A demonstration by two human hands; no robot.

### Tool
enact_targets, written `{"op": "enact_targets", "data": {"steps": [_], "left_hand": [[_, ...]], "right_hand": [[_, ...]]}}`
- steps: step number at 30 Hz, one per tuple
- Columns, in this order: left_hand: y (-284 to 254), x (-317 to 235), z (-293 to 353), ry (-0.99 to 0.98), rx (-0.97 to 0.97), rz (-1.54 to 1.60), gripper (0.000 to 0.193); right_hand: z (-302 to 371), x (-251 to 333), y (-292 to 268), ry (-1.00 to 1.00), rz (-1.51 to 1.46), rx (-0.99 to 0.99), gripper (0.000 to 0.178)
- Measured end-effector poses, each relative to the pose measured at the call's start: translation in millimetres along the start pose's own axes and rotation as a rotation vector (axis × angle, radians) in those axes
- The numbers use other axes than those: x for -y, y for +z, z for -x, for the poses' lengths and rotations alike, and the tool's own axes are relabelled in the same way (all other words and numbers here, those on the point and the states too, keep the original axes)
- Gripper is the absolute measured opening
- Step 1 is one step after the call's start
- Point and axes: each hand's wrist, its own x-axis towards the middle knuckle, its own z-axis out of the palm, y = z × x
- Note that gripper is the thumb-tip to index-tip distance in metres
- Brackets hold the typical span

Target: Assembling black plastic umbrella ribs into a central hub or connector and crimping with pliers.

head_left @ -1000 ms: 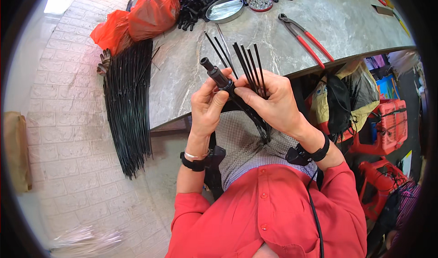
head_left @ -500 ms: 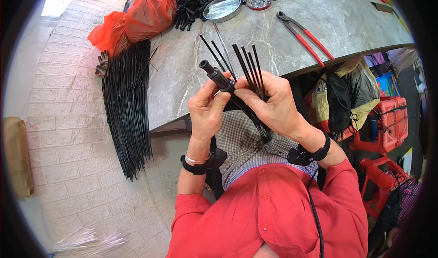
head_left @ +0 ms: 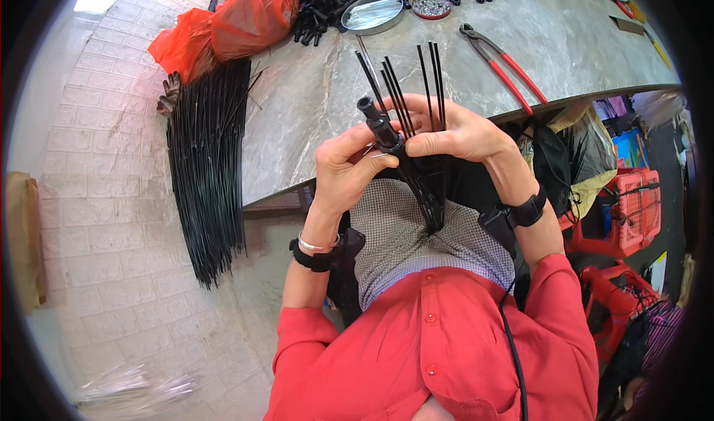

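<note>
Near my lap, a stepped black plastic tube [head_left: 383,131] tilts up in front of me. My left hand [head_left: 349,164] is closed around its lower end, thumb and fingers pinching. A thin bright wire [head_left: 379,155] pokes out beside the left thumb. Thin black rods [head_left: 396,97] fan out above the tube, and the bundle's lower part [head_left: 424,198] runs down to the checked cloth on my lap. My right hand [head_left: 454,135] pinches at the tube's collar with its thumb, with several rods [head_left: 436,79] running between its fingers. The fingertips behind the rods are partly hidden.
On the grey table [head_left: 312,101] lie red-handled cutters [head_left: 506,71], a round dish of wire pieces [head_left: 372,15], a small red-rimmed dish [head_left: 431,6] and a heap of black parts [head_left: 327,4]. Rods [head_left: 208,168] overhang the left edge by orange bags [head_left: 253,15]. Red stools [head_left: 632,213] stand right.
Both hands and the tube have shifted a little right in view. My right hand has turned and its fingers have spread, fanning the rods apart. The wire end by my left thumb now shows.
</note>
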Motion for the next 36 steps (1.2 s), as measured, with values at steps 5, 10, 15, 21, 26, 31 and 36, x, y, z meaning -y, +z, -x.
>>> {"op": "enact_targets", "data": {"steps": [5, 10, 15, 21, 26, 31, 36], "left_hand": [[2.2, -5.1, -7.1, 0.010, 0.082, -0.061, 0.036], [-5.2, -3.5, -10.7, 0.201, 0.140, -0.295, 0.037], [8.4, -1.9, -6.6, 0.221, 0.122, -0.198, 0.037], [29.4, 1.2, 0.1, 0.299, -0.022, 0.105, 0.048], [38.6, 4.6, 13.8, 0.117, -0.285, 0.096, 0.055], [51.2, -25.5, 23.1, 0.059, -0.288, -0.333, 0.041], [55.2, -42.1, 26.2, 0.088, -0.231, -0.305, 0.037]], "right_hand": [[-3.2, -2.5, -7.3, 0.020, -0.109, 0.125, 0.068], [-1.6, -14.4, -7.0, 0.107, -0.175, 0.307, 0.061], [9.2, -16.0, 1.5, 0.075, -0.221, 0.285, 0.057], [24.3, -15.5, 11.2, -0.014, -0.250, 0.170, 0.034], [33.1, -16.6, 38.8, -0.103, -0.047, -0.277, 0.021], [34.1, -24.6, 66.3, -0.329, 0.133, -0.626, 0.015], [33.7, -28.2, 83.9, -0.468, 0.213, -0.711, 0.019]]}}
